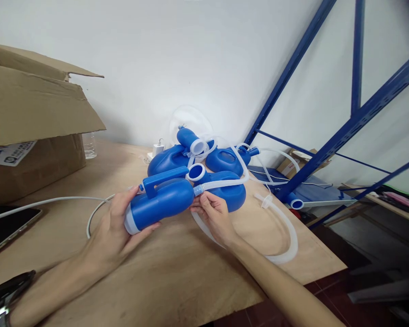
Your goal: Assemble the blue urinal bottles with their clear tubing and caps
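My left hand (pixel 114 218) is wrapped round the pale-rimmed end of a blue plastic urinal cup (pixel 163 204) with a handle along its top. The cup is held tilted above the wooden table. At its narrow end, a translucent corrugated hose (pixel 221 183) joins through a clear connector (pixel 198 190). The fingers of my right hand (pixel 215 215) pinch the hose joint there. Right behind my right hand lies a blue urinal bottle (pixel 233 195) with a white-rimmed mouth (pixel 195 172). Whether the hose is fully seated on the cup, I cannot tell.
More blue bottles (pixel 172 161) and a second cup (pixel 189 140) are heaped toward the wall with looping hoses. A cardboard box (pixel 37 104) stands left, near a black tablet or phone (pixel 10 227). Blue metal shelving (pixel 330 136) rises right. A loose hose (pixel 291 236) curves near the table's right edge.
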Available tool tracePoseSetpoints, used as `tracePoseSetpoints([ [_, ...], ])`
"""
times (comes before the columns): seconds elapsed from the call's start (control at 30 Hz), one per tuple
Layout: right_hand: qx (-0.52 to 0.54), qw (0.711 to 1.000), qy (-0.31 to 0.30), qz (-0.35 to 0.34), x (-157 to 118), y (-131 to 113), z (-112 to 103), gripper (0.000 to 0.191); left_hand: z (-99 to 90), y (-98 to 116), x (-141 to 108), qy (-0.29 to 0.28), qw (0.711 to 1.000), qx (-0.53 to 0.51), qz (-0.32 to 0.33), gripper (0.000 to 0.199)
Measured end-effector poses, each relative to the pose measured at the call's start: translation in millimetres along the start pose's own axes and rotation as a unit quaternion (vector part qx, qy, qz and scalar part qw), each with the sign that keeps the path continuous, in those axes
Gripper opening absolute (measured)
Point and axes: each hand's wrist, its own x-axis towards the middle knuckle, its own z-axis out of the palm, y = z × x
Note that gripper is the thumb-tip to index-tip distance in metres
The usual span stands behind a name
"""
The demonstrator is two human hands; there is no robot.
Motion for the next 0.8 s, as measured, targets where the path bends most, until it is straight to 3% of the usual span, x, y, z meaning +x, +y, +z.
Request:
tracePoseSetpoints([
  [0.57, -0.078, 0.996, -0.034, -0.008, 1.1, -8.2, -10.0, 0.039, -0.1, 0.1, 0.2, -0.021, 1.0, 0.002, -0.003, 0.09],
  [0.8, -0.085, 0.995, -0.044, 0.031, 0.5, -16.2, -14.6, 0.039, -0.1, -2.8, 0.1, -0.018, 1.0, -0.004, 0.018, 0.088],
])
